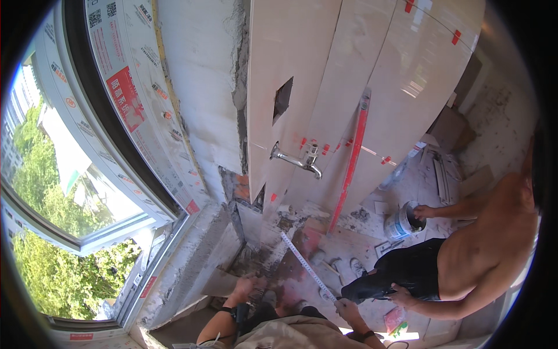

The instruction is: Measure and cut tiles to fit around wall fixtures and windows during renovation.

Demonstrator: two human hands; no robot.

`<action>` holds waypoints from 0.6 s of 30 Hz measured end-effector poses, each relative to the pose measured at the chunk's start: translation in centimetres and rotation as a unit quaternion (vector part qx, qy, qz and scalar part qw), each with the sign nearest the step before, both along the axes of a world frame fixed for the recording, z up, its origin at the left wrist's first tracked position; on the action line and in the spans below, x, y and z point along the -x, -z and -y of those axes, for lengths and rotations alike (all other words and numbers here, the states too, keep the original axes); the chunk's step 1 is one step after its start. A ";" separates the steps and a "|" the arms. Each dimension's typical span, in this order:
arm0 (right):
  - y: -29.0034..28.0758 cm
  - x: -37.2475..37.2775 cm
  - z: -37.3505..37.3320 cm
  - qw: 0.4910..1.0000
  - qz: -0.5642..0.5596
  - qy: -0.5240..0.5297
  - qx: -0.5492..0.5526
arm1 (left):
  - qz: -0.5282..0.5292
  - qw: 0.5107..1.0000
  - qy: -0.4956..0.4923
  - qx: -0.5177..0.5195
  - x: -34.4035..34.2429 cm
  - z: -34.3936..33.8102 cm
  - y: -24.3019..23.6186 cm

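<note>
My right hand (347,309) is closed on one end of a tape measure. Its white blade (306,263) slants up and left toward the bottom of the tiled wall. My left hand (249,287) is low by the window-side ledge, at the edge of a pale flat slab (222,284). Shadow hides its fingers, so whether it grips the slab is unclear. A long red spirit level (352,163) leans against the wall tiles (302,52), right of a chrome tap (298,160).
An open window (119,230) and rough sill (183,253) are on my left. At right a shirtless co-worker (482,244) in black shorts has one hand on a bucket (398,224). Red tile clips (456,37) dot the wall. A hammer (332,269) lies on the dusty floor.
</note>
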State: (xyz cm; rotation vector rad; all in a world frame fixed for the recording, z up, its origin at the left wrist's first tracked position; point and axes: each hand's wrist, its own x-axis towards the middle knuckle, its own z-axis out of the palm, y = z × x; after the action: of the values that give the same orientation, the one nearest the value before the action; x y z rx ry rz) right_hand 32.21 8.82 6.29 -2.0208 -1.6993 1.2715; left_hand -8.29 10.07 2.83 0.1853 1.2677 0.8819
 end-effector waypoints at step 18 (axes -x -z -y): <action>-1.6 4.9 -7.5 0.990 -0.005 -0.095 -0.106 | -0.039 0.995 -0.087 0.020 2.6 5.1 2.4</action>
State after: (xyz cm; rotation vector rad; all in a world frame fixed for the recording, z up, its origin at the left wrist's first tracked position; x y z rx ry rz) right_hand 27.27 16.32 7.86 -1.7653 -1.9689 1.0980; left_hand -10.88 4.95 0.41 0.0787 1.3890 1.0045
